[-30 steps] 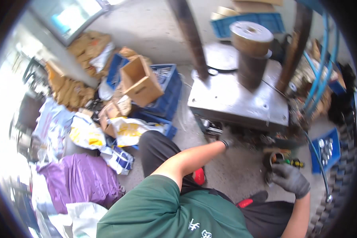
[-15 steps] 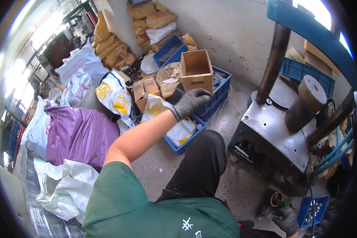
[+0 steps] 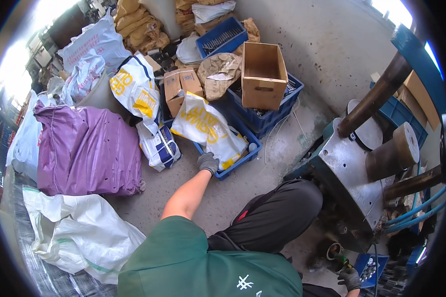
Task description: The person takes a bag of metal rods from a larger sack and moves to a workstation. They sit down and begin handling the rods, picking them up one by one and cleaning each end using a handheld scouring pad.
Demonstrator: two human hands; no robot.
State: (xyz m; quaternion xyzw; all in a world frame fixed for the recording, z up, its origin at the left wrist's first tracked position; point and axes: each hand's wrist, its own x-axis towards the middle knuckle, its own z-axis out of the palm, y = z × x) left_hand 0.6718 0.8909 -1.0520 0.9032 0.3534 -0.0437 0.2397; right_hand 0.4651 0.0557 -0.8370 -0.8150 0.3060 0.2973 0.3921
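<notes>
Workshop floor seen from above, crowded with sacks, cartons and crates. A seated person in a green shirt and dark trousers stretches the left hand (image 3: 208,162), in a grey work glove, across the concrete floor (image 3: 302,44) to the near rim of a shallow blue plastic crate (image 3: 237,164). The fingers curl down at the crate's edge, just beside a white plastic sack with yellow print (image 3: 205,129) that lies slumped in the crate; whether they grip the rim, the sack or nothing cannot be told.

The right hand (image 3: 350,278), also in a grey glove, is low at the person's side beside a small blue tray of metal parts (image 3: 369,267). It appears closed around a small green-and-yellow object, too small to identify.

Behind the crate, an open brown cardboard box (image 3: 263,74) sits on a second, deeper blue crate (image 3: 277,111). A grey steel machine with brown cylindrical posts (image 3: 354,168) stands close against the person's right knee.

Risks, as a judgement: the arm is fully extended while the body twists away from the machine, so a pull on the loaded crate could strain the shoulder or make the glove slip off the rim. The slumped sack could slide out and spill.
</notes>
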